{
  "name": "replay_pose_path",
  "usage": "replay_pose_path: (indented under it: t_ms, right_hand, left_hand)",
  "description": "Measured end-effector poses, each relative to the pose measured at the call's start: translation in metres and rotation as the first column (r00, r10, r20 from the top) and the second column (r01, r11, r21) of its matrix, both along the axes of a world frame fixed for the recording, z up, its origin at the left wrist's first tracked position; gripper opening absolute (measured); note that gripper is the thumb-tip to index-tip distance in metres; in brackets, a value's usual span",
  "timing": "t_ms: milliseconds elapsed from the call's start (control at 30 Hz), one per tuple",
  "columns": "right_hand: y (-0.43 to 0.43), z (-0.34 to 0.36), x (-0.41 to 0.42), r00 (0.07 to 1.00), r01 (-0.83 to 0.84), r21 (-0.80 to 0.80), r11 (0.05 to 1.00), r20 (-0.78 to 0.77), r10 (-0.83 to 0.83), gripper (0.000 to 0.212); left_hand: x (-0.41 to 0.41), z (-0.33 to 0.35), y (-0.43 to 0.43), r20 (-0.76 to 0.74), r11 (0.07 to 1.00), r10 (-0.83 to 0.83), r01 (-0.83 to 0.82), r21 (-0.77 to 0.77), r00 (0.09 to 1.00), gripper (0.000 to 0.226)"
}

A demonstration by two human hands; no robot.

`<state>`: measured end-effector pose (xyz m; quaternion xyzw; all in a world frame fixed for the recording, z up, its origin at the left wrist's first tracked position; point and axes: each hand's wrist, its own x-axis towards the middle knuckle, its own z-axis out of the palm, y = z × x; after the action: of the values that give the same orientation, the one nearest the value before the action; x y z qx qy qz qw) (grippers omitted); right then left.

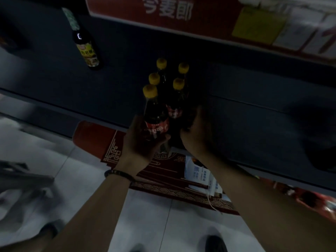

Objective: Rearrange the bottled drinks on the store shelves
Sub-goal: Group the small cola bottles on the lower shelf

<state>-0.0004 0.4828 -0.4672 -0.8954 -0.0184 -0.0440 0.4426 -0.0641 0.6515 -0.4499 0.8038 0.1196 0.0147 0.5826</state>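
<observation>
Gripping a yellow-capped bottle [156, 122] in the left hand [139, 144] at the near edge of the shelf [254, 124]; curling fingers of the right hand [197, 136] round the neighbouring bottle [175, 110].

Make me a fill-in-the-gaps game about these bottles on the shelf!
1. The dark cola bottles with red labels all have ___ caps.
2. There are ___ of these bottles.
3. The hand gripping the front bottle, with a dark bracelet on its wrist, is the person's ___ one.
4. The long banner above the dark shelf is ___ with white characters.

Missing words: yellow; five; left; red.
</observation>
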Motion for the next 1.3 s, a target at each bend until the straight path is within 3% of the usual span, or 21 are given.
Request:
replay_pose_path:
  t_ms: [67, 133, 200, 300, 400, 467, 533, 633, 700, 767, 967, 1300]
  right_hand:
    - [-0.020, 0.010, -0.020, 0.992, -0.123, 0.113, 0.986, 0.025, 0.121, 0.055]
    - [-0.034, 0.019, -0.036, 0.935, -0.322, 0.177, 0.930, -0.097, 0.342, 0.056]
    - [-0.039, 0.016, -0.043, 0.880, -0.389, 0.156, 0.908, -0.231, 0.416, 0.063]
    - [-0.041, 0.008, -0.038, 0.932, -0.296, 0.138, 0.945, -0.176, 0.318, 0.073]
    - [-0.050, 0.000, -0.025, 0.954, -0.219, 0.138, 0.966, -0.176, 0.241, 0.054]
    - [-0.060, -0.008, -0.017, 0.965, -0.158, 0.170, 0.973, -0.182, 0.189, 0.052]
    - [-0.067, -0.014, -0.006, 0.985, -0.069, 0.194, 0.979, -0.142, 0.097, 0.065]
    - [-0.075, -0.028, 0.023, 0.995, 0.050, 0.175, 0.983, -0.096, -0.034, 0.074]
    - [-0.075, -0.038, 0.043, 0.992, 0.096, 0.143, 0.985, -0.095, -0.082, 0.084]
    - [-0.070, -0.047, 0.055, 0.989, 0.104, 0.150, 0.983, -0.117, -0.087, 0.088]
    - [-0.052, -0.046, 0.077, 0.988, -0.020, 0.124, 0.992, -0.152, 0.039, 0.064]
    - [-0.046, -0.046, 0.079, 0.983, -0.069, 0.079, 0.995, -0.164, 0.081, 0.060]
  left_hand:
    - [0.004, 0.006, -0.005, 0.006, 0.999, -0.032, 0.032, -0.038, 0.999, 0.058]
    - [0.009, 0.011, -0.013, 0.011, 0.997, -0.080, 0.080, -0.014, 0.997, 0.064]
    - [0.014, 0.016, -0.024, 0.048, 0.987, -0.140, 0.135, 0.083, 0.989, 0.074]
    - [0.020, 0.023, -0.041, 0.067, 0.972, -0.204, 0.194, 0.135, 0.977, 0.082]
    - [0.023, 0.025, -0.056, 0.089, 0.969, -0.207, 0.192, 0.155, 0.974, 0.074]
    - [0.025, 0.018, -0.058, 0.076, 0.985, -0.144, 0.135, 0.109, 0.987, 0.071]
    - [0.028, 0.004, -0.059, 0.045, 0.999, -0.020, 0.019, 0.030, 0.999, 0.065]
    - [0.044, -0.017, -0.066, -0.172, 0.982, 0.158, -0.135, 0.135, 0.972, 0.096]
    - [0.054, -0.019, -0.074, -0.363, 0.961, 0.270, -0.225, 0.161, 0.892, 0.122]
    - [0.063, -0.023, -0.078, -0.345, 0.946, 0.322, -0.308, 0.096, 0.882, 0.132]
    - [0.076, -0.033, -0.091, -0.231, 0.890, 0.441, -0.456, -0.012, 0.867, 0.129]
    - [0.078, -0.039, -0.095, -0.204, 0.879, 0.464, -0.477, -0.019, 0.862, 0.121]
